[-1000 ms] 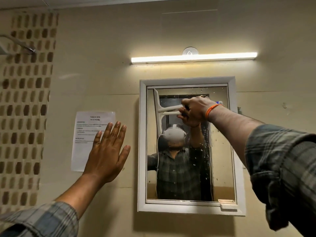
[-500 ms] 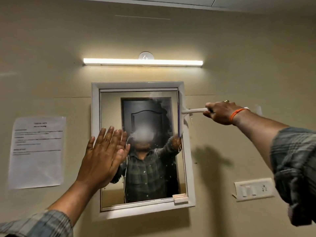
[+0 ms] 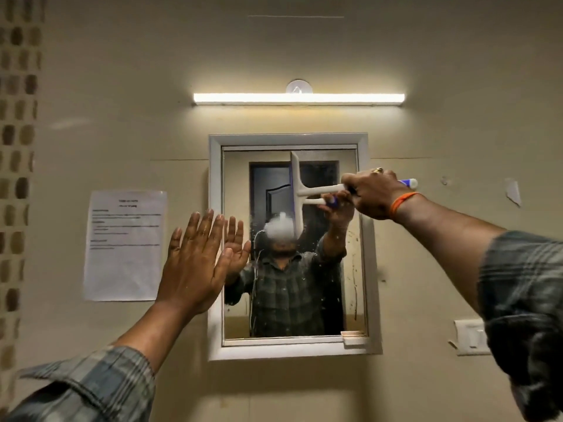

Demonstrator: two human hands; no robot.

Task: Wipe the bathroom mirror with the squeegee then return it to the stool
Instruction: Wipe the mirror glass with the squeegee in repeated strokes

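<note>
White plastic squeegee point(image 3: 298, 193) with a long upright blade and a blue-tipped handle, set against the glass of the white-framed rectangular wall mirror point(image 3: 362, 239), blade standing vertical near the upper middle of the pane, handle running out level to the right. Handle wrapped by the curled fingers of the right hand point(image 3: 373, 193), blue end poking out past the heel of the hand, blade well clear of the fingers to their left. Right arm raised and reaching in from the lower right, orange band point(image 3: 402, 202) at the wrist, ring on one finger, plaid sleeve point(image 3: 524, 300) bunched above the forearm. Left hand point(image 3: 195, 263) lifted palm-forward at the mirror's left edge, fingers straight and close together, holding nothing; contact with frame or wall not possible to tell. Glass speckled with droplets and streaks, mostly down the right side. Above the mirror, a lit white tube light point(image 3: 298, 99). On the beige wall to the left, a printed white paper notice point(image 3: 125, 245); at the lower right, a white switch plate point(image 3: 469, 336), partly hidden by the sleeve.
</note>
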